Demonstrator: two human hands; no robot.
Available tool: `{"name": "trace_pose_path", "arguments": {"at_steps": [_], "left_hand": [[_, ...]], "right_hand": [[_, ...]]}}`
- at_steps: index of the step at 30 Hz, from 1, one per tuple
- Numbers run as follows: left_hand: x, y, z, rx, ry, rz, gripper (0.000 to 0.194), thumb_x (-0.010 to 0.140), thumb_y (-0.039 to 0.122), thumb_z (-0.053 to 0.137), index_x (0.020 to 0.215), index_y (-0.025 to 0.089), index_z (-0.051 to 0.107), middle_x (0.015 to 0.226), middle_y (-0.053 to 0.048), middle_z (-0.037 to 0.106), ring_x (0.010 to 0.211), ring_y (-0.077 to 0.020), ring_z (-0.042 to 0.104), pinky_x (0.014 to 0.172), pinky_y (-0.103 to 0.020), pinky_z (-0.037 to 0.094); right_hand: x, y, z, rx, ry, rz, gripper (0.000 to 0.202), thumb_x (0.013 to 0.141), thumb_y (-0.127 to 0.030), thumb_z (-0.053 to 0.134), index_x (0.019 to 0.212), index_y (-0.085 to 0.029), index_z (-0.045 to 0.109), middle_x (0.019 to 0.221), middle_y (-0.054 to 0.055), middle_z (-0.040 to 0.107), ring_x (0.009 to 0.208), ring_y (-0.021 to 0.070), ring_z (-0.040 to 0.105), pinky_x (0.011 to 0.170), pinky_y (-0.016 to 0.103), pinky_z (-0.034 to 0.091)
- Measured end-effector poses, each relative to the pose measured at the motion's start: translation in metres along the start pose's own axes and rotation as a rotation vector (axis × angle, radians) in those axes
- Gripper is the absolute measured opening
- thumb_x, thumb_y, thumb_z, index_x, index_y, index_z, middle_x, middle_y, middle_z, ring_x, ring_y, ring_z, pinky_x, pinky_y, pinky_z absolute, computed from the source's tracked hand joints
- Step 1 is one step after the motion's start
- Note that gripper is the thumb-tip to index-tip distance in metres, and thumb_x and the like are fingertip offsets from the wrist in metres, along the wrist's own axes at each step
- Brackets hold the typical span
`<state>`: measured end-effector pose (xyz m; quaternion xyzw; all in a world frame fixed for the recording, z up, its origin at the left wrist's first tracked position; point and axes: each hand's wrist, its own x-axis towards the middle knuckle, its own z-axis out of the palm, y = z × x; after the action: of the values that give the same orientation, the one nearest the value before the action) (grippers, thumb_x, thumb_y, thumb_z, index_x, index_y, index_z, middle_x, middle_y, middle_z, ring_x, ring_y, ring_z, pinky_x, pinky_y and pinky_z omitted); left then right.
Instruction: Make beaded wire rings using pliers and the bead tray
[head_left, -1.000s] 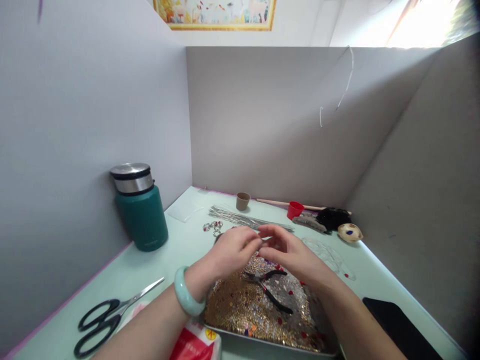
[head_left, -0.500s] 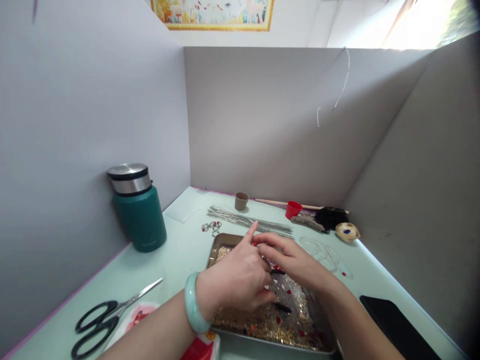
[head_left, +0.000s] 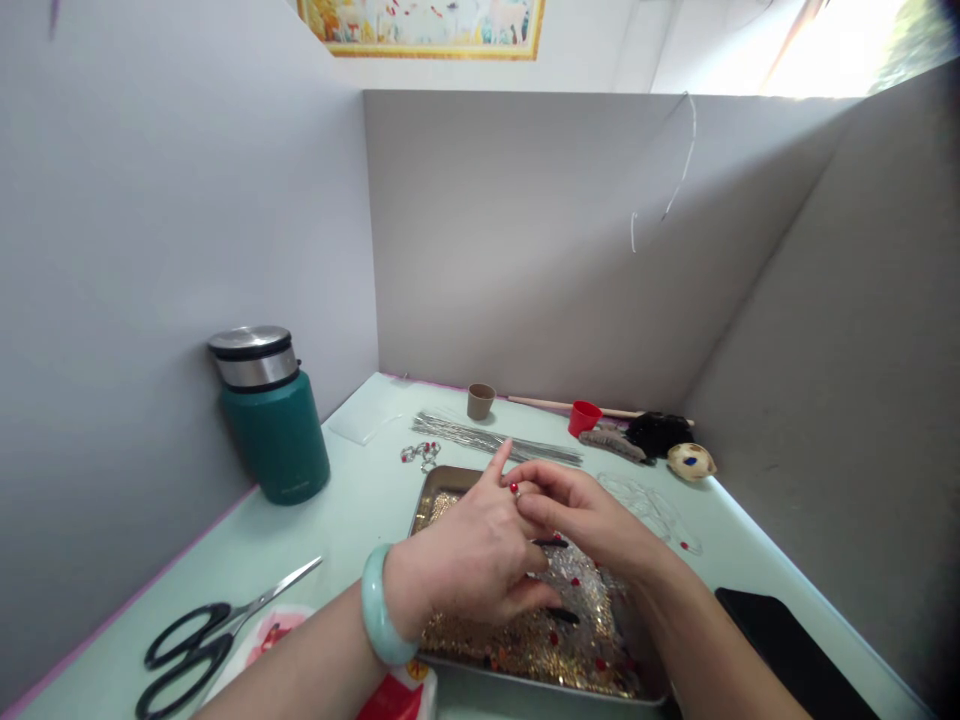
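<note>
My left hand (head_left: 480,550), with a pale green bangle (head_left: 384,605) at its wrist, is held palm down over a metal tray (head_left: 525,683) of gold and clear beads. Its fingers are spread, the index pointing away. A small ring with a red bead (head_left: 514,489) shows on or against one of its fingers. My right hand (head_left: 574,505) reaches in from the right, its thumb and fingertips closed around that finger and the ring. Black sticks (head_left: 562,615) and red beads lie in the tray.
Black-handled scissors (head_left: 217,640) and a teal flask (head_left: 276,430) stand or lie at left. Behind the tray are silver wires (head_left: 480,434), a brown cup (head_left: 481,401), a red cup (head_left: 584,418) and a shell (head_left: 691,462). A black flat object (head_left: 787,650) is at right.
The red bead between the hands shows more fully now. Both hands have stayed nearly in place, and the whole view has shifted slightly.
</note>
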<state>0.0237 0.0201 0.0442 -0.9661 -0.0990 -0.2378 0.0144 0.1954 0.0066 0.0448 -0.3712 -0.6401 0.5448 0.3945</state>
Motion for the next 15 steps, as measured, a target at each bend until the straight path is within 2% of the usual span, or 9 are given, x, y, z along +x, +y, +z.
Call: {"name": "trace_pose_path", "arguments": {"at_steps": [4,9,12,15], "left_hand": [[0.0001,-0.0006,0.0000,-0.005,-0.010,-0.005,0.022,0.080,0.039,0.058,0.068,0.023,0.067,0.075,-0.003,0.067,0.096,-0.0267,0.058,0.109,-0.061,-0.002],[-0.0006,-0.0010,0.0014,-0.024,0.008,0.019,0.024,0.077,0.041,0.060,0.062,0.024,0.067,0.066,-0.003,0.065,0.097,-0.0275,0.056,0.109,-0.061,0.002],[-0.0006,0.0005,0.0006,-0.016,-0.019,0.018,0.025,0.079,0.041,0.058,0.064,0.023,0.068,0.064,-0.004,0.065,0.095,-0.0276,0.056,0.109,-0.061,0.004],[0.0009,0.0035,-0.0007,-0.055,-0.013,0.016,0.025,0.081,0.039,0.057,0.065,0.023,0.067,0.065,-0.003,0.065,0.094,-0.0266,0.057,0.109,-0.059,0.003]], "right_hand": [[0.0002,-0.0011,-0.0006,0.015,0.031,0.003,0.025,0.082,-0.028,0.061,0.107,-0.023,0.058,0.089,0.000,0.057,0.073,0.0118,0.051,0.063,0.024,0.040],[0.0002,0.0001,0.0026,0.024,-0.016,0.021,0.022,0.078,-0.023,0.065,0.099,-0.022,0.057,0.068,-0.005,0.048,0.058,0.0093,0.044,0.053,0.022,0.034],[0.0004,0.0006,0.0034,0.013,-0.034,0.005,0.017,0.079,-0.023,0.063,0.095,-0.022,0.057,0.064,-0.006,0.044,0.054,0.0086,0.039,0.051,0.022,0.031],[-0.0003,-0.0021,0.0010,-0.052,0.005,-0.025,0.010,0.080,-0.024,0.062,0.089,-0.022,0.059,0.066,-0.005,0.046,0.056,0.0094,0.040,0.053,0.023,0.033]]}}
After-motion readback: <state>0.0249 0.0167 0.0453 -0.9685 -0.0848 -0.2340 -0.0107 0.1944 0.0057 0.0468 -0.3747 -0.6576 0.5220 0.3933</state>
